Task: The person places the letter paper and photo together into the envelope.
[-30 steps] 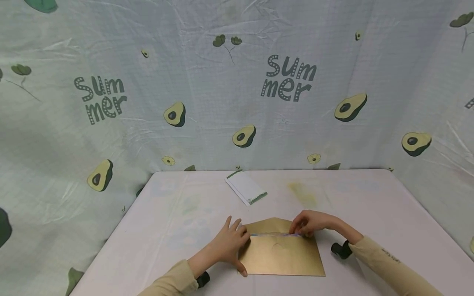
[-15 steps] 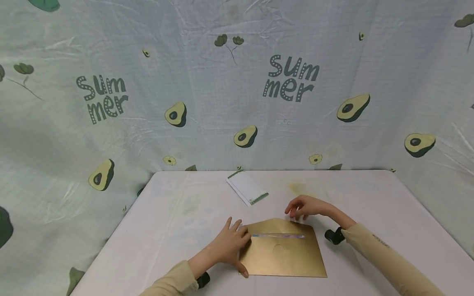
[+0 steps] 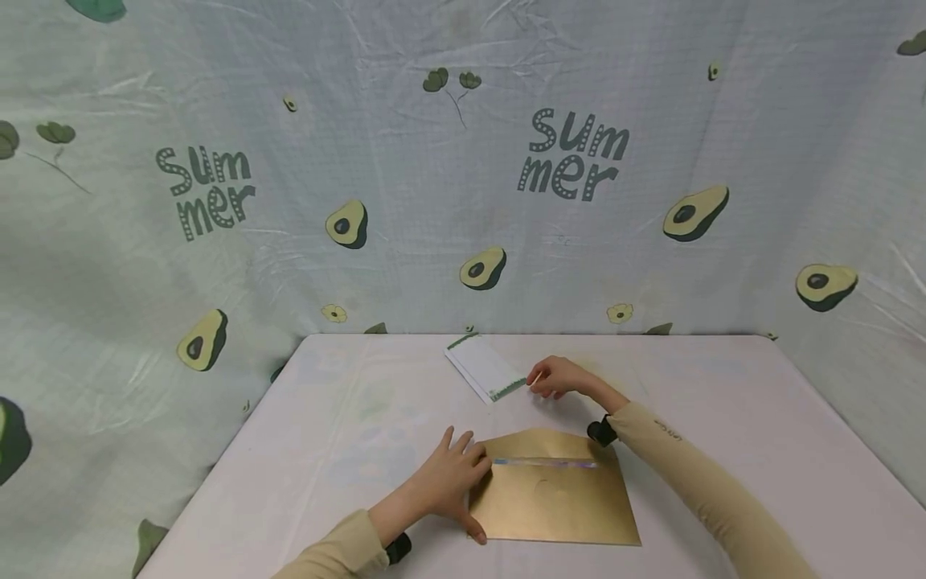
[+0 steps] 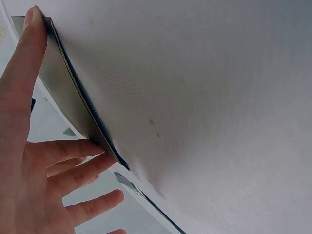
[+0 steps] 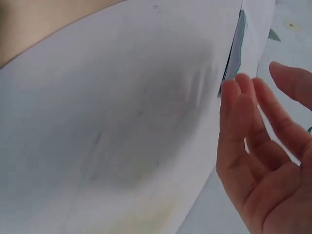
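Gold envelope [image 3: 557,507]: three o'clock of left hand [image 3: 444,480], spread against its edge; six o'clock of right hand [image 3: 560,376], fingers loosely bent. Green-edged paper pad [image 3: 486,367]: right hand's nine. One each.

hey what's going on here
A person has a gold envelope lying on the table, its flap open and pointing away from them. Their left hand is spread along the envelope's left edge. The right hand holds nothing and is at the near right corner of a white card with green-trimmed ends; whether they touch is hard to tell.
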`<state>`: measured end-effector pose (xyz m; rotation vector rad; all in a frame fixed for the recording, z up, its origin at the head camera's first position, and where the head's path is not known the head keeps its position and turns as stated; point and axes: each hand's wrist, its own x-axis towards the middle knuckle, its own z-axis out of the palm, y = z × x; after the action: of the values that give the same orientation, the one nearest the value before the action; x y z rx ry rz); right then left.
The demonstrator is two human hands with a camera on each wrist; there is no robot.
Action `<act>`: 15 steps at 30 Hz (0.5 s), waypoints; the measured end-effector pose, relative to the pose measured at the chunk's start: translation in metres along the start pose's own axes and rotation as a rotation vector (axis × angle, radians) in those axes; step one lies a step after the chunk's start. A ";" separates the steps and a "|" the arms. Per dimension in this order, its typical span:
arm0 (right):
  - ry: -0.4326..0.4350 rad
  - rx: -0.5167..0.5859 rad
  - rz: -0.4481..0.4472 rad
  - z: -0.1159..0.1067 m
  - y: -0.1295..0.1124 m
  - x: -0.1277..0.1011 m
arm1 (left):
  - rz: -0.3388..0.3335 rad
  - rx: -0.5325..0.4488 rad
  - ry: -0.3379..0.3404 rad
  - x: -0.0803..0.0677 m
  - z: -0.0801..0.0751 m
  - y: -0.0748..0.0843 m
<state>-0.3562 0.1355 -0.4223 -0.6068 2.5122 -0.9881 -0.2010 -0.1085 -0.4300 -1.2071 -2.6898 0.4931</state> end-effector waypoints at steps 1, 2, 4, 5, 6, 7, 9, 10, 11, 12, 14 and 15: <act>0.018 0.020 0.027 0.001 -0.001 0.004 | 0.000 -0.001 -0.001 0.000 0.000 0.000; 0.037 0.042 0.055 0.003 -0.002 0.008 | 0.000 0.000 -0.002 0.000 0.001 0.000; 0.083 0.076 0.112 0.006 -0.003 0.015 | -0.001 0.000 -0.007 0.001 0.001 0.001; 0.105 0.086 0.133 0.007 -0.003 0.019 | -0.002 -0.003 -0.007 0.001 0.002 0.001; 0.125 0.092 0.147 0.009 -0.004 0.022 | -0.004 -0.004 -0.009 0.000 0.002 0.001; 0.147 0.098 0.167 0.010 -0.005 0.026 | -0.005 -0.005 -0.010 0.000 0.002 0.000; 0.182 0.098 0.208 0.011 -0.007 0.031 | -0.005 -0.010 -0.008 0.000 0.002 0.000; 0.195 0.095 0.223 0.012 -0.008 0.034 | -0.005 -0.012 -0.007 0.000 0.002 0.000; 0.206 0.096 0.240 0.012 -0.009 0.036 | -0.004 -0.012 -0.005 0.000 0.002 0.000; 0.215 0.097 0.259 0.012 -0.010 0.038 | -0.004 -0.012 -0.005 -0.001 0.002 0.000; 0.217 0.097 0.295 0.013 -0.009 0.044 | -0.005 -0.014 -0.006 -0.001 0.002 0.000; 0.211 0.093 0.304 0.014 -0.006 0.050 | -0.005 -0.013 -0.007 -0.001 0.002 0.000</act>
<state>-0.3893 0.0981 -0.4367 -0.0897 2.6162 -1.0903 -0.2011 -0.1101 -0.4321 -1.2032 -2.7054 0.4814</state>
